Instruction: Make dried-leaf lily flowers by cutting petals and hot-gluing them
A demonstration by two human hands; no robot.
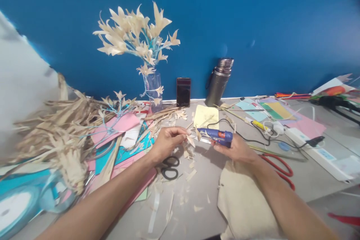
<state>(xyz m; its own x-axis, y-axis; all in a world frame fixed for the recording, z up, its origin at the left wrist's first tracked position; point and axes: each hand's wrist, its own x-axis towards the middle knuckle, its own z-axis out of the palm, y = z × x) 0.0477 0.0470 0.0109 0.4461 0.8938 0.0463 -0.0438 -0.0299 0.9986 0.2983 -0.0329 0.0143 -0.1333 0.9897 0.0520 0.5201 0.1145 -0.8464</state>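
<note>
Far off my left fingers I see a heap of dried leaves (56,127), then a vase of leaf flowers (140,41) against the blue wall. My left hand (165,144) has thumb and fingertips pressed together, pinching a small leaf petal (190,140); black scissors (170,167) lie just below those fingers. My right hand (237,148) is curled around the blue glue gun (218,136), its nozzle aimed at the petal, close beside it. I judge I should hold the petal steady, keep my fingertips back from the hot tip and squeeze out only a small bead. Beyond my right fingers stand a phone (183,92) and a steel flask (219,82). I can read no writing anywhere.
</note>
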